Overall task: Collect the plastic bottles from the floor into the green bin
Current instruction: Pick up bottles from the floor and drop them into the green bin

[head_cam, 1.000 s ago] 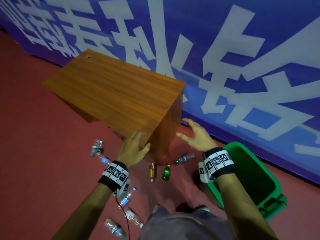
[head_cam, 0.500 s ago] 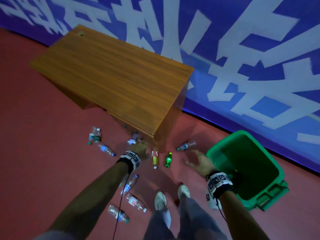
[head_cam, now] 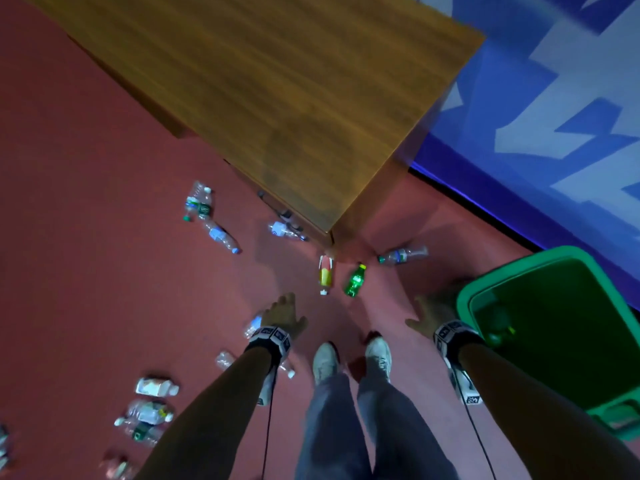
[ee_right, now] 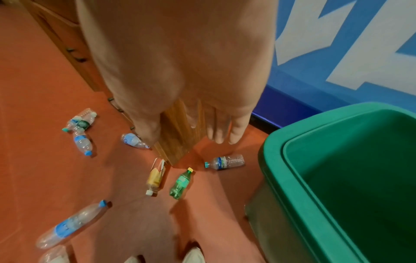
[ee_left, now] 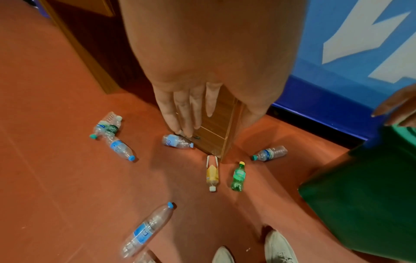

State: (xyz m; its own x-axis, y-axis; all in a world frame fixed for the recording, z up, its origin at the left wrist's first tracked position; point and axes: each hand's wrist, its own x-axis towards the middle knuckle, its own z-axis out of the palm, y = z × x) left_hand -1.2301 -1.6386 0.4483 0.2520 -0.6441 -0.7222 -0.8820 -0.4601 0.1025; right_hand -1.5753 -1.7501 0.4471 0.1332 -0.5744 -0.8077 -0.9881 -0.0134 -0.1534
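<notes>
**Both hands empty above the bottles by the desk corner**

Our left hand (head_cam: 282, 315) and right hand (head_cam: 431, 313) hang with fingers straight, holding nothing. Just off the desk (head_cam: 277, 98) corner lie the yellow bottle (head_cam: 325, 274) and green bottle (head_cam: 355, 280), lengthwise away from us (between our hands). The green bin (head_cam: 465, 299), right of the desk, seems to hold one greenish bottle.

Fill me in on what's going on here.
A person stands over plastic bottles scattered on the red floor, beside a wooden desk. Both the left hand and the right hand are open and hold nothing. A green bottle and a yellow-labelled bottle lie just ahead. The green bin stands on the right.
</notes>
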